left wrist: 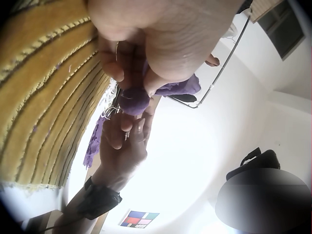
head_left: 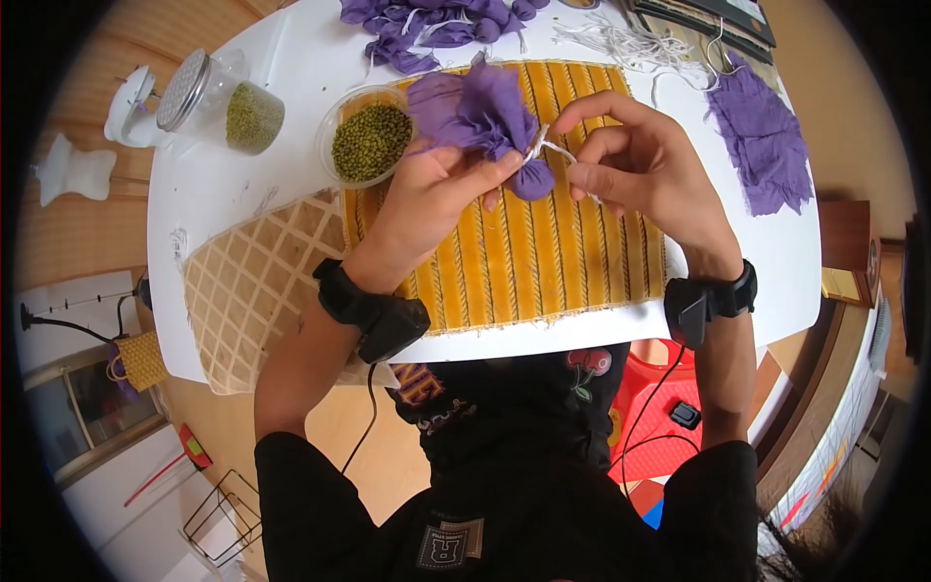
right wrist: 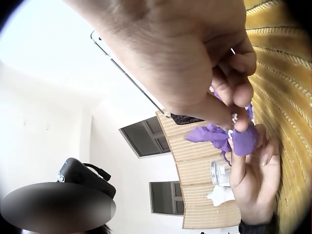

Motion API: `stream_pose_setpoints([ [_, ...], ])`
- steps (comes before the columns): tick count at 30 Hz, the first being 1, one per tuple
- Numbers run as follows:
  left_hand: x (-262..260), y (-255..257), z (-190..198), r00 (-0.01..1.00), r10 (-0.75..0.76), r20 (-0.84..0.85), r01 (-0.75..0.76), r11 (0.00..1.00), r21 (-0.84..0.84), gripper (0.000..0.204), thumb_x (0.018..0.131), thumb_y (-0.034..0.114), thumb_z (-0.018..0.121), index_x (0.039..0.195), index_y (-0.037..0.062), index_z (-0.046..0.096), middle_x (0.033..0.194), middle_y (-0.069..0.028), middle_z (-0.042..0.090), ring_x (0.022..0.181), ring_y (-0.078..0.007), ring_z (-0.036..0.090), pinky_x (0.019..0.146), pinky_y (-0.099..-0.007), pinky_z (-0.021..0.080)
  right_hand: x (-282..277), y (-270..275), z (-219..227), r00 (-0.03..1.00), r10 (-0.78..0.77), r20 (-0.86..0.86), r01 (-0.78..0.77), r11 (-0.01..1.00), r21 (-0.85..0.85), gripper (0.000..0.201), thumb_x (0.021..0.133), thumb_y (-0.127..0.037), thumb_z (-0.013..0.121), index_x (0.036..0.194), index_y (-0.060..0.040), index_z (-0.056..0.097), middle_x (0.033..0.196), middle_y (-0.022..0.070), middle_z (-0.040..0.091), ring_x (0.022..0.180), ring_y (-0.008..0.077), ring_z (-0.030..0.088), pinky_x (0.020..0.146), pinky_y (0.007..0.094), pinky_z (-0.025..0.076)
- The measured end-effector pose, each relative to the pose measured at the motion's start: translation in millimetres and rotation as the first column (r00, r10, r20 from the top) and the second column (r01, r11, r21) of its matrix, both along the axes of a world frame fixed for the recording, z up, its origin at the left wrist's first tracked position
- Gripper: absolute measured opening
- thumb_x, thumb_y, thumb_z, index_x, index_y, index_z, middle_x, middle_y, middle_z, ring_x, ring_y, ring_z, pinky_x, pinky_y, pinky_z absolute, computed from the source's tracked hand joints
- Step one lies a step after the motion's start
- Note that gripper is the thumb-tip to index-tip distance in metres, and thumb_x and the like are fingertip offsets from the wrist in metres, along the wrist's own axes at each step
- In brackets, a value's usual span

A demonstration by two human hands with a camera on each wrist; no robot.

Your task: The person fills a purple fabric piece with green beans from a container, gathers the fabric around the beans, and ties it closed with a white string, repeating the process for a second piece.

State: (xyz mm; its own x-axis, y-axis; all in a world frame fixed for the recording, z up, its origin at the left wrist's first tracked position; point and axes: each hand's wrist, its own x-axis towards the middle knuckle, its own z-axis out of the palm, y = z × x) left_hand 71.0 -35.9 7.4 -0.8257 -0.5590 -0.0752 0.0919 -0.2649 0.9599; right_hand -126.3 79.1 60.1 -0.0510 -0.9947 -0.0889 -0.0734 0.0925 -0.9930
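A purple cloth (head_left: pixel 475 107) is gathered over a small round bulge (head_left: pixel 532 180), with white string (head_left: pixel 539 145) round its neck. My left hand (head_left: pixel 436 189) pinches the gathered cloth beside the string, thumb on top. The string runs to my right hand (head_left: pixel 645 170), which pinches it between thumb and fingers just right of the bundle. In the left wrist view the purple ball (left wrist: pixel 134 101) shows between both hands. The right wrist view shows the white string at my right fingertips and the purple bulge (right wrist: pixel 244 140) near my left hand (right wrist: pixel 258 178).
A yellow striped cloth (head_left: pixel 485 262) lies under my hands. A bowl of green beans (head_left: pixel 371 143) and a jar (head_left: pixel 254 117) stand left. Purple bundles (head_left: pixel 446 24) lie at the back, white strings (head_left: pixel 621 44) back right, a purple cloth piece (head_left: pixel 761 141) at the right.
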Motion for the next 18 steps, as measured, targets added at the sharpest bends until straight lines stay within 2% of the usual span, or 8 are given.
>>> stream_pose_setpoints([
  [5, -1, 0, 0, 1.000, -0.019, -0.015, 0.019, 0.999, -0.047, 0.023, 0.095, 0.007, 0.058, 0.117, 0.0010, 0.058, 0.101, -0.0034, 0.064, 0.082, -0.0071, 0.055, 0.065, -0.0217, 0.041, 6, -2, -8, 0.993, -0.020, 0.119, 0.029, 0.997, -0.072, 0.023, 0.085, 0.003, 0.068, 0.106, -0.0011, 0.059, 0.080, 0.0063, 0.070, 0.061, 0.0068, 0.059, 0.054, 0.0190, 0.046],
  [10, -1, 0, 3, 1.000, -0.028, 0.007, 0.028, 0.995, -0.095, 0.024, 0.093, 0.008, 0.061, 0.116, 0.0009, 0.059, 0.102, -0.0033, 0.065, 0.082, -0.0069, 0.055, 0.064, -0.0216, 0.042, 13, -6, -19, 0.970, -0.121, 0.211, 0.165, 0.965, -0.202, 0.024, 0.085, 0.004, 0.068, 0.107, 0.0011, 0.061, 0.088, 0.0095, 0.072, 0.066, 0.0080, 0.063, 0.061, 0.0206, 0.051],
  [13, -1, 0, 4, 1.000, -0.012, 0.008, 0.013, 0.995, -0.104, 0.023, 0.093, 0.008, 0.061, 0.115, 0.0016, 0.061, 0.104, -0.0035, 0.064, 0.083, -0.0073, 0.056, 0.065, -0.0221, 0.042, 17, -5, -18, 0.953, -0.160, 0.256, 0.214, 0.956, -0.199, 0.021, 0.085, 0.002, 0.069, 0.106, 0.0019, 0.066, 0.089, 0.0096, 0.073, 0.063, 0.0072, 0.062, 0.057, 0.0194, 0.050],
  [17, -1, 1, 3, 1.000, -0.029, 0.005, 0.029, 1.000, -0.006, 0.023, 0.094, 0.010, 0.060, 0.115, 0.0005, 0.060, 0.105, -0.0039, 0.064, 0.085, -0.0079, 0.056, 0.067, -0.0229, 0.042, 20, -2, -20, 0.964, -0.171, 0.205, 0.202, 0.969, -0.140, 0.018, 0.085, 0.000, 0.070, 0.103, 0.0013, 0.070, 0.087, 0.0087, 0.073, 0.060, 0.0063, 0.060, 0.053, 0.0180, 0.047],
  [18, -2, 1, 4, 1.000, -0.027, 0.004, 0.027, 0.999, 0.028, 0.019, 0.093, 0.013, 0.063, 0.107, 0.0005, 0.064, 0.096, -0.0026, 0.065, 0.078, -0.0073, 0.055, 0.067, -0.0222, 0.042, 23, -2, -22, 0.970, -0.197, 0.143, 0.221, 0.959, -0.175, 0.017, 0.085, 0.000, 0.070, 0.101, 0.0013, 0.071, 0.086, 0.0083, 0.073, 0.058, 0.0061, 0.060, 0.051, 0.0176, 0.046],
])
